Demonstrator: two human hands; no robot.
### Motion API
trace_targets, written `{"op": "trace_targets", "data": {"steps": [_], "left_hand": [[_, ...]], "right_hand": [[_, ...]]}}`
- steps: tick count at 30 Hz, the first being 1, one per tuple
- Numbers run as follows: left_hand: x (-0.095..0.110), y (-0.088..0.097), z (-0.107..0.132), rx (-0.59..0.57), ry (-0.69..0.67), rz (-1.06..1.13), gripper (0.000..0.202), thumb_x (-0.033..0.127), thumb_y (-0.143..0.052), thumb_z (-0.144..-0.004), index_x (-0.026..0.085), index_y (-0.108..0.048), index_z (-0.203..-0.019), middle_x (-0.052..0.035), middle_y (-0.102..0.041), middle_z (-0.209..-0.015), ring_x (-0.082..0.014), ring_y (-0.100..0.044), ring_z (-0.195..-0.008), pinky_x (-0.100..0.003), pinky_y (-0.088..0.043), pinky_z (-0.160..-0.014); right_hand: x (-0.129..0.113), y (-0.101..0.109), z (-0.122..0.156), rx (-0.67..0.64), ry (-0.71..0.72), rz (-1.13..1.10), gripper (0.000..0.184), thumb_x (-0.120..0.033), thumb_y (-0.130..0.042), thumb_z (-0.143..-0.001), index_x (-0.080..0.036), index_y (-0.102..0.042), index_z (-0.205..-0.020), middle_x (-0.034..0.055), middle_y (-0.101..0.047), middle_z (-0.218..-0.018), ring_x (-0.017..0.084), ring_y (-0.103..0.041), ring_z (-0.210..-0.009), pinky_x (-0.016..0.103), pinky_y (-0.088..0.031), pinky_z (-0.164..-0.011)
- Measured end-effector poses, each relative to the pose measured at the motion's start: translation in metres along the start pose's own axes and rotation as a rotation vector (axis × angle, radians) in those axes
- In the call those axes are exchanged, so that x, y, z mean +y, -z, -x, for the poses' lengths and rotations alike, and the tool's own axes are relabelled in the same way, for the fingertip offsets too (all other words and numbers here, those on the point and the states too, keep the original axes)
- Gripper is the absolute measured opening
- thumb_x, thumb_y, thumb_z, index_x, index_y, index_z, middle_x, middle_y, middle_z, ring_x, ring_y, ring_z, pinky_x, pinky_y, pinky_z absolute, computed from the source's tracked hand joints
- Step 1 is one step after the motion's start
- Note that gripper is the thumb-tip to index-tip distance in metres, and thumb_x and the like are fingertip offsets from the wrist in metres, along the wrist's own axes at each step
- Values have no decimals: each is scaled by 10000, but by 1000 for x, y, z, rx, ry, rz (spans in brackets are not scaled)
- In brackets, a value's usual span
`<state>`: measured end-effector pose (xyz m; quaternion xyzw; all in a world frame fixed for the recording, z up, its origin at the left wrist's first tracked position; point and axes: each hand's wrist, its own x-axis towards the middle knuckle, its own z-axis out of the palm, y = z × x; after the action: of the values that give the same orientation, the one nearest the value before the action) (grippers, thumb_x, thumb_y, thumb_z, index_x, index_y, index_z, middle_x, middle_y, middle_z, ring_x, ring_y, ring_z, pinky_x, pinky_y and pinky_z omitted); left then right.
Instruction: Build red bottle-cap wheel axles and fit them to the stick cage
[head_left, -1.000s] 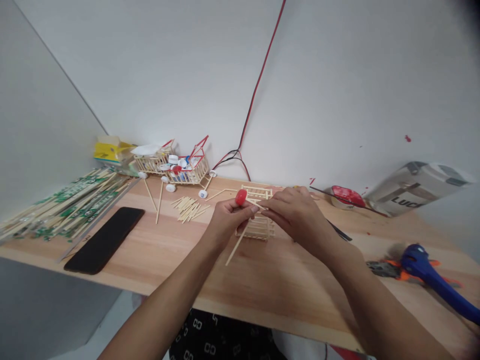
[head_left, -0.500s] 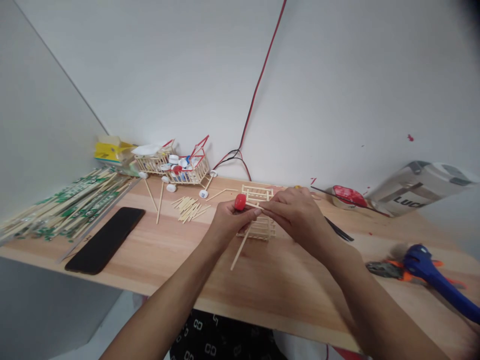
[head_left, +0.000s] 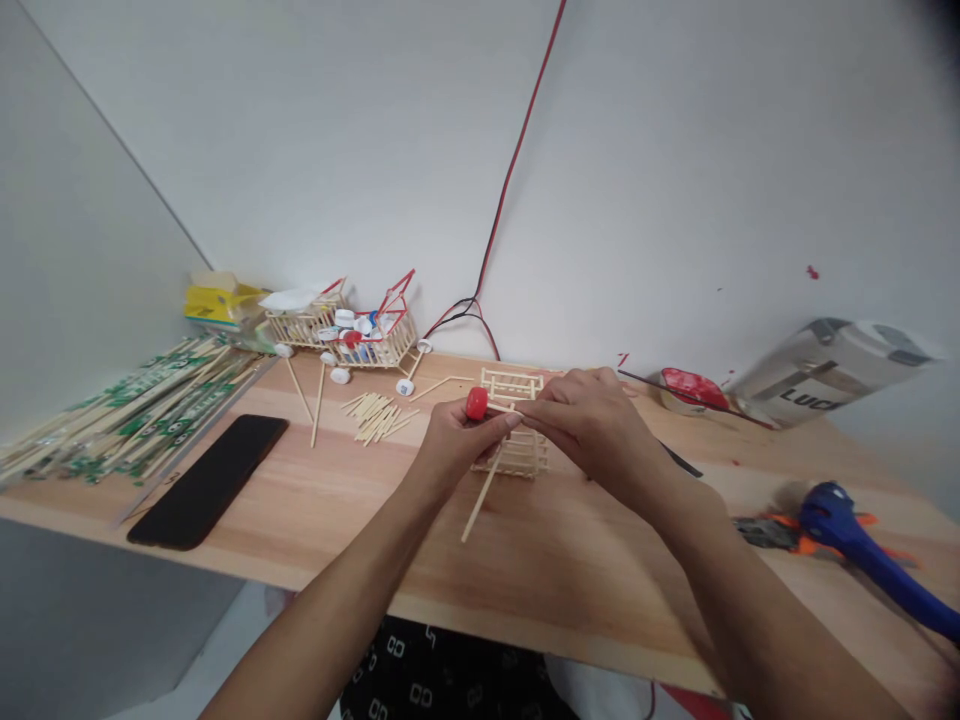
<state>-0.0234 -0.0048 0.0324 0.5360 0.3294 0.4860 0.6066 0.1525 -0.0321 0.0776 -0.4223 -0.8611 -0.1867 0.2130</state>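
My left hand (head_left: 454, 437) is closed around a thin wooden stick, its thumb pressing near the stick's middle. A red bottle cap (head_left: 476, 403) sits at the left end of that stick (head_left: 499, 407). The fingertips of my right hand (head_left: 589, 420) pinch the stick's other end, close to the left thumb. Below the hands a second wooden stick (head_left: 480, 500) slants down toward me; its upper end is hidden by the left hand. Just behind, a small frame of wooden sticks (head_left: 517, 462) lies on the table, partly covered by both hands.
At the left are a black phone (head_left: 210, 480) and packs of chopsticks (head_left: 150, 405). Cut stick pieces (head_left: 377, 417) lie near two small stick carts, one full of bottle caps (head_left: 375, 345). Pliers (head_left: 772, 532) and a blue-handled tool (head_left: 862, 550) lie at the right.
The hands keep nearly the same hold on the stick with the red cap. The whole view has shifted slightly; nothing has been let go.
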Motion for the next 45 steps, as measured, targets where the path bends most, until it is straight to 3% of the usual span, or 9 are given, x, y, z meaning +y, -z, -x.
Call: {"op": "trace_targets", "data": {"steps": [12,24,30,38,45], "left_hand": [[2,-2,2,31,12,7,261,342,-752,-676,103,-646,-681,42,-478,-487,-31,-364,-389,-178,-245,-376],[1,-1,1,37,57,21,310,367,-794,-623,110,-630,-675,60,-458,-449,-39,-368,-390,-179,-260,-376],[4,-3,2,41,27,54,311,368,-792,-624,113,-633,-702,57,-486,-481,-38,-389,-390,-175,-282,-371],[4,6,0,125,-68,-62,211,320,-727,-706,122,-661,-735,25,-557,-491,-64,-467,-416,-186,-375,-415],[9,7,-12,199,-152,-231,202,319,-726,-692,125,-682,-726,15,-585,-539,-73,-488,-458,-184,-366,-437]], "right_hand": [[2,-1,2,-38,-49,-71,207,-312,-507,-941,-280,-691,-1029,19,-633,-782,179,-497,-790,323,-264,-712],[0,-2,1,-31,-62,-87,217,-317,-495,-946,-273,-707,-933,21,-630,-780,179,-500,-789,329,-263,-721],[1,-1,2,7,-100,-110,216,-324,-491,-948,-242,-680,-1013,42,-668,-850,194,-535,-845,331,-294,-740],[15,-1,9,-11,-287,-81,182,-292,-505,-927,-213,-665,-887,45,-689,-852,200,-567,-809,336,-331,-724],[37,-18,25,-8,-411,-91,232,-292,-506,-896,-202,-638,-728,34,-655,-698,184,-561,-678,314,-330,-650]]}}
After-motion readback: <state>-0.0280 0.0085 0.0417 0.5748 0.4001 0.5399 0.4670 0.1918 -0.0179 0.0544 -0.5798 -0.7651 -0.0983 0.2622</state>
